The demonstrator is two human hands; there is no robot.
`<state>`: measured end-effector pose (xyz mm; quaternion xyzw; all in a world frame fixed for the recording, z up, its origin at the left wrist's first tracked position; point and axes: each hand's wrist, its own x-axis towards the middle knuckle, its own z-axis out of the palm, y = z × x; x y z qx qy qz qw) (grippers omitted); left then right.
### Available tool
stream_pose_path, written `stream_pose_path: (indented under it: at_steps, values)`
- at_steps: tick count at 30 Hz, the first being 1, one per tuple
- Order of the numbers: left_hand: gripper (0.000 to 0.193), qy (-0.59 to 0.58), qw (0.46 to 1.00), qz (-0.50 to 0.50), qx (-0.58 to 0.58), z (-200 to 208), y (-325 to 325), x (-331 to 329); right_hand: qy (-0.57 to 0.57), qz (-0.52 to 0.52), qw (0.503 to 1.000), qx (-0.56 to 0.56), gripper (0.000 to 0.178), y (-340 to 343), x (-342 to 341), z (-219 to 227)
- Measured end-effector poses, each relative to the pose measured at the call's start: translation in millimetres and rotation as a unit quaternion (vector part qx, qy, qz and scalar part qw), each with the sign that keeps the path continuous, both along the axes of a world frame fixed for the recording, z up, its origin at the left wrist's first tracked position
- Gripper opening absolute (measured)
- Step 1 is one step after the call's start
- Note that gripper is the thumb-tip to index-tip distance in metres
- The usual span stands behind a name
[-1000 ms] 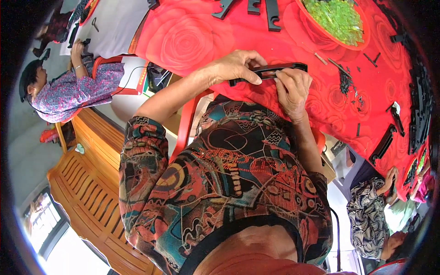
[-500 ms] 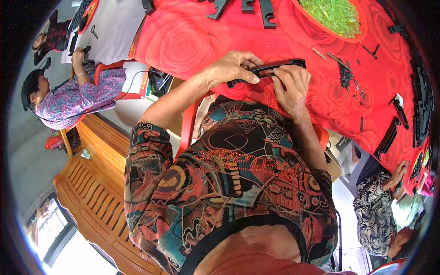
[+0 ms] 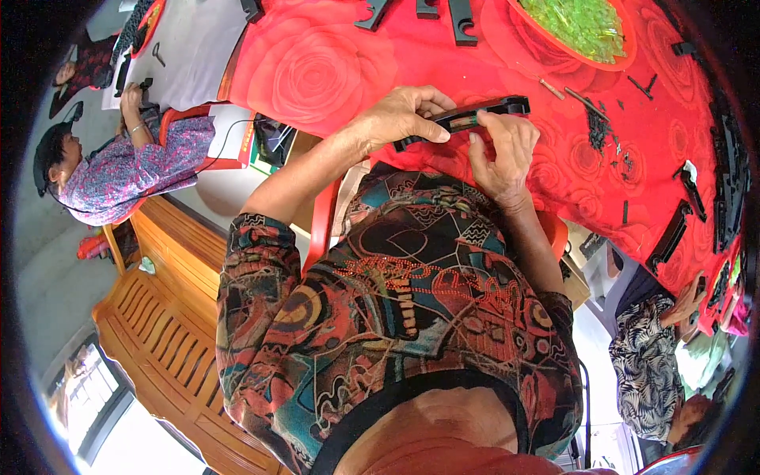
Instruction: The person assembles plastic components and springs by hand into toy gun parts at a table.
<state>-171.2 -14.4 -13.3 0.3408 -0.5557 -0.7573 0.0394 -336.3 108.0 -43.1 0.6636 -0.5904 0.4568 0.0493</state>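
Long black plastic piece (image 3: 465, 113) between left hand (image 3: 408, 119) and right hand (image 3: 505, 150), over near edge of red rose-printed tablecloth (image 3: 317, 71). Round orange basin (image 3: 629, 49) on cloth, farther to right, small green pieces (image 3: 582, 28) in it. Small black scraps (image 3: 598, 131) on cloth, right of right hand, on near side of basin.

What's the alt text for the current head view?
A person's left hand holds a long black part while the right hand touches it, over a red rose-patterned tablecloth. An orange-red bowl of green pieces sits top right; other people are nearby.
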Motion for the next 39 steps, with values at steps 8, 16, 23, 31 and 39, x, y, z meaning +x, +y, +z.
stream_pose_path:
  at_steps: [8,16,23,31,39]
  values:
    - [0.047,0.001,1.0,-0.008,-0.027,-12,2,4,-0.027,0.021,0.998,0.046,0.04,0,5,-2]
    - [0.04,-0.023,0.996,0.015,-0.08,-11,9,-1,0.046,0.031,0.998,0.025,0.041,2,13,-9]
    - [0.03,-0.022,0.993,-0.005,-0.116,-12,6,-1,0.022,0.05,0.998,-0.008,0.046,2,6,-13]
    - [0.031,-0.029,0.983,-0.036,-0.179,-19,9,-2,0.045,0.08,0.996,0.011,0.043,1,8,-10]
    - [0.028,-0.002,0.981,-0.032,-0.192,-21,13,-3,0.097,0.004,0.995,0.026,0.04,4,14,-5]
